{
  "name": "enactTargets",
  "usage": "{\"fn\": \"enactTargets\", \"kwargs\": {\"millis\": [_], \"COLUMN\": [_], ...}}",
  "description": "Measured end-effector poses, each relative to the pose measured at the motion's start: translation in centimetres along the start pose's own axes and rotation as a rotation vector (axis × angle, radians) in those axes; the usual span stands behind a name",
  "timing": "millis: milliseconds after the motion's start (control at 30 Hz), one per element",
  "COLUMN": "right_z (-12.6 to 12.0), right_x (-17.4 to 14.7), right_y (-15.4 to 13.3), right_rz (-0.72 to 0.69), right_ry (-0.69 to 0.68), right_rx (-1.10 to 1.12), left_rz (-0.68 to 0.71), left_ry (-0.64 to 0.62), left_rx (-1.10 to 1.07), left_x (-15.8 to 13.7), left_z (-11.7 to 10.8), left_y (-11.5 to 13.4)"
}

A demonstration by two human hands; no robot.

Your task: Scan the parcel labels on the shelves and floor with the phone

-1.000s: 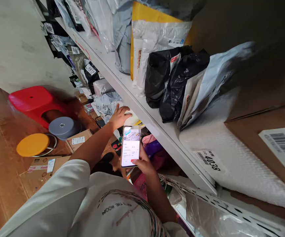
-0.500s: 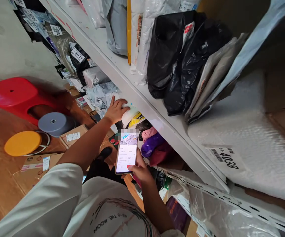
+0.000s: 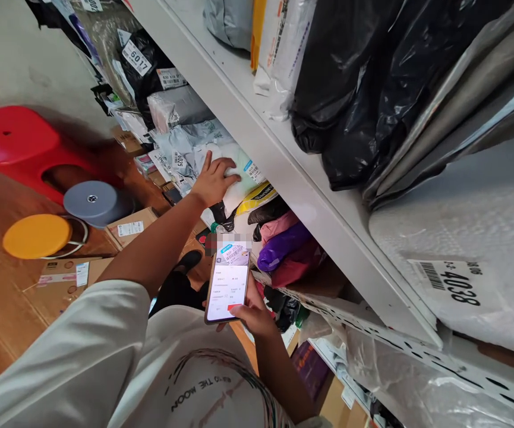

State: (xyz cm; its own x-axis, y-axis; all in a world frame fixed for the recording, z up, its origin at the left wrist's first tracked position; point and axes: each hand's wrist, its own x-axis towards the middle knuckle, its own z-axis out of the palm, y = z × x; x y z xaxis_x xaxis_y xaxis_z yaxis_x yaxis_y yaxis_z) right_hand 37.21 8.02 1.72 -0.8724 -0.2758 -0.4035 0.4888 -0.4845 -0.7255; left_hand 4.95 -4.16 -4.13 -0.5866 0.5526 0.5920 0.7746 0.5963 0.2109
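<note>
White metal shelf (image 3: 257, 128): it runs diagonally across our view, from the upper left down to the lower right, with parcels above it and below it.
Upper parcels: black plastic bags (image 3: 350, 89) lean against grey and white mailers; at the right lies a white bubble mailer (image 3: 462, 238) with a label reading 4038.
Lower parcels: a row of bagged packages sits under the shelf edge, among them a black one tagged 6017 (image 3: 136, 56), a grey one (image 3: 179, 107), then pink and purple bags (image 3: 283, 241) nearer to us.
Floor: brown boards at the left carry a red stool (image 3: 16, 145), a grey disc (image 3: 91, 199), a yellow disc (image 3: 36, 235) and flat cardboard boxes (image 3: 125, 229).
Our shirt: white, with printed lettering, filling the bottom of the view.
White parcel (image 3: 241, 175): it lies in the lower row, just beside a yellow-edged bag (image 3: 254, 199), its label facing up.
Left hand (image 3: 214, 178): our arm stretches forward and the hand lies flat on the white parcel, fingers spread and pressing on top, not closed around it.
Right hand (image 3: 250, 312): its fingers wrap the lower edge of the phone and hold it upright.
Phone (image 3: 227, 285): held near our chest, below the reaching hand, its lit screen showing a form with a barcode at the top.
</note>
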Motion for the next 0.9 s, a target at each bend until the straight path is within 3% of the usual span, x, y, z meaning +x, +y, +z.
{"fn": "enactTargets", "kwargs": {"millis": [567, 900], "right_z": [-0.5, -0.3], "right_x": [-0.6, -1.5], "right_y": [3.3, 3.9], "right_rz": [0.157, 0.138], "right_ry": [-0.117, -0.083], "right_rx": [0.035, 0.082], "left_rz": [-0.074, -0.072], "left_ry": [-0.009, -0.027], "left_rx": [-0.114, -0.087], "left_x": [0.2, 0.0], "left_z": [-0.5, 0.0], "left_y": [0.6, 0.3]}}
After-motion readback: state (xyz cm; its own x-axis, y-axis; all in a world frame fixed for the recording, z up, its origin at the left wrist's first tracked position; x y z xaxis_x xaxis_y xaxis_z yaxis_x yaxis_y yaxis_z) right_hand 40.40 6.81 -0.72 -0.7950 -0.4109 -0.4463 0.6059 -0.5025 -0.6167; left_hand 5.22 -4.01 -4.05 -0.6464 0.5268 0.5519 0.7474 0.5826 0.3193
